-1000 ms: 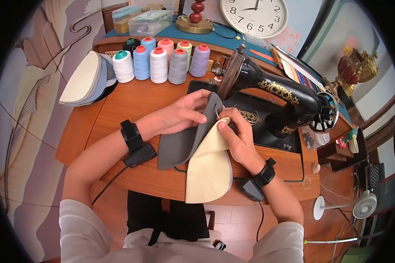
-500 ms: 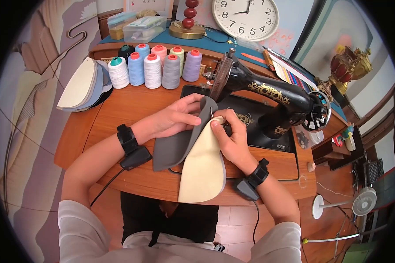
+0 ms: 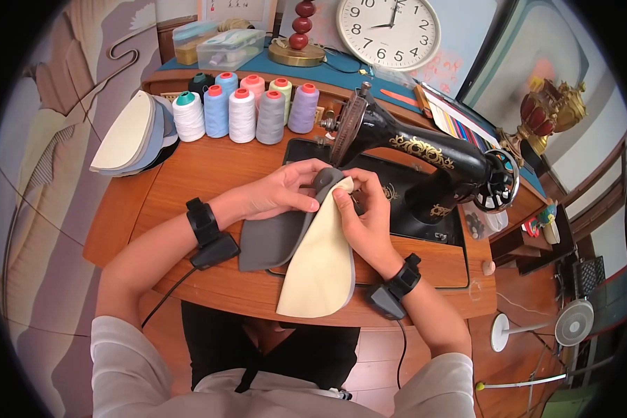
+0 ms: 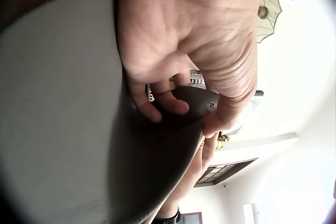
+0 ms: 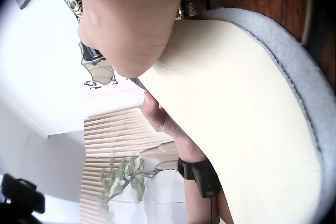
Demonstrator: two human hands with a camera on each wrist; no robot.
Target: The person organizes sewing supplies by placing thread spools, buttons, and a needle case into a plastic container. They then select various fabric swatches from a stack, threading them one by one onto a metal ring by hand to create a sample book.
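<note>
My left hand holds a dark grey flat piece with a rounded end by its upper part, thumb on the near side. Near the thumb in the left wrist view, a small hole shows in the dark material. My right hand pinches the top of a cream piece between thumb and fingers, right beside the grey one. A grey-blue layer lines the cream piece, with stitching along its edge. Both pieces hang down towards the table's front edge. The right fingertips are partly hidden behind the cream material.
A black sewing machine stands just beyond the hands on a wooden table. Several thread spools stand at the back left. Beside them lies a stack of rounded pieces. A wall clock is behind.
The grey piece's top has bent over towards the right hand, so the hole and thin loop seen there earlier no longer show. Both hands are now closer together at the top.
</note>
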